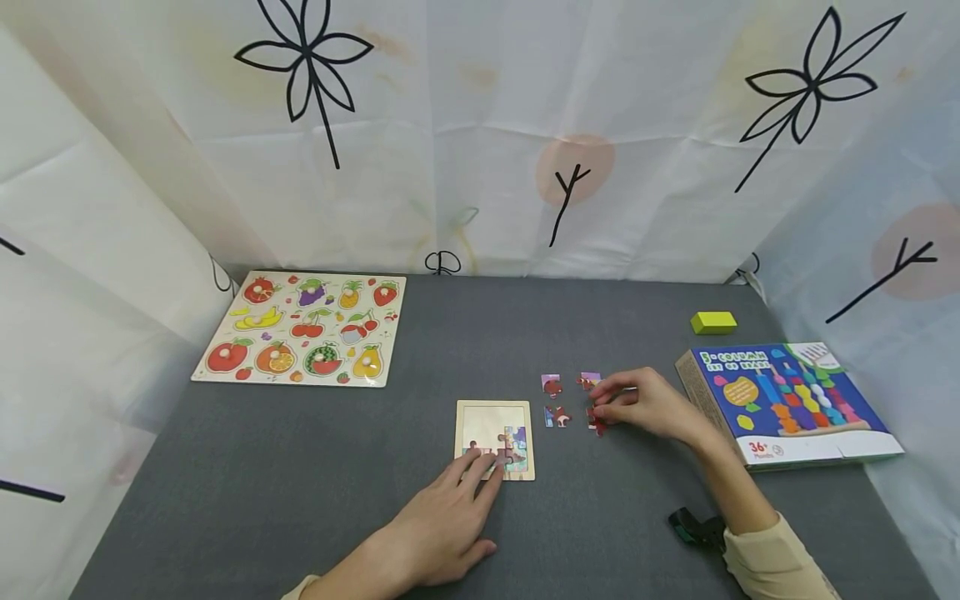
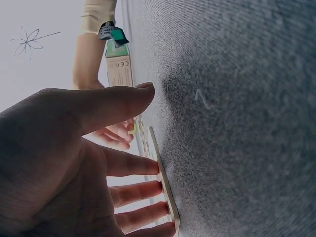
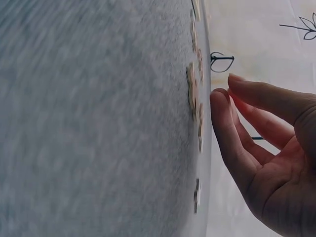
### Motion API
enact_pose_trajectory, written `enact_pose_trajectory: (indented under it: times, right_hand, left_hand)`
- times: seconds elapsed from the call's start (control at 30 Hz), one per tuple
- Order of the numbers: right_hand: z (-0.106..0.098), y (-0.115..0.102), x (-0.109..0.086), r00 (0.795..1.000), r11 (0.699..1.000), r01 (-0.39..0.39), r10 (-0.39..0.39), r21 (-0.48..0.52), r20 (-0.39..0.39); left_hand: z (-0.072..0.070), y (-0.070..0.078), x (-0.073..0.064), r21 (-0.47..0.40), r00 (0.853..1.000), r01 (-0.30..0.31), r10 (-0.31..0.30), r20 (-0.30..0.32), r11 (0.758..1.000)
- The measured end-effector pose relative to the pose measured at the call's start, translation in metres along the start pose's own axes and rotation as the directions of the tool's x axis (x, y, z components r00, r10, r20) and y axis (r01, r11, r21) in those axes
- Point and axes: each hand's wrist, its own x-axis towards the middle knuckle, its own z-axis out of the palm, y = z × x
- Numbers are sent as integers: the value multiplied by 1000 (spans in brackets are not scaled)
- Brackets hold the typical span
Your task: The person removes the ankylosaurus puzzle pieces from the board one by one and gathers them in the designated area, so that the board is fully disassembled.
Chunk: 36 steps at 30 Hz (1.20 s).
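A square wooden puzzle tray point(image 1: 480, 417) lies in front of me, with several joined jigsaw pieces point(image 1: 515, 446) along its lower and right part. My left hand point(image 1: 450, 517) rests its fairly straight fingertips on the tray's lower edge, covering part of the pieces; the left wrist view shows these fingers point(image 2: 140, 192) against the tray's rim. To the tray's right, loose jigsaw pieces point(image 1: 557, 417) lie on the table. My right hand point(image 1: 648, 404) hovers over the two rightmost ones, partly hiding them. In the right wrist view, its loosely bent fingers hold nothing above the pieces point(image 3: 192, 91).
A fruit-picture board point(image 1: 352, 333) lies at the back left. On the right stand a blue boxed toy point(image 1: 795, 400) and, behind it, a yellow-green block point(image 1: 713, 322). A black and green device point(image 1: 697, 527) sits at the right sleeve. White patterned curtains point(image 1: 495, 150) border the table.
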Motion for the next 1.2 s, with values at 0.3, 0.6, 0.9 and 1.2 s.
enact_pose_trajectory:
  times: [0.3,0.6,0.9,1.2]
  right_hand:
    - [11,-8,7,999,998,37,-38,42,27]
    - [32,-21,20,995,991,71,-79,116,59]
    - [51,-31,33,984,985,115,-130,127,118]
    - [71,-42,48,964,979,143,-171,144,204]
  left_hand:
    - [2,1,0,37,1000,-7,8,-16,999]
    - [2,1,0,28,1000,-2,2,-11,1000]
    - [1,-1,1,8,1000,4,-3,-18,1000]
    - [0,-4,3,11,997,-12,13,-82,1000]
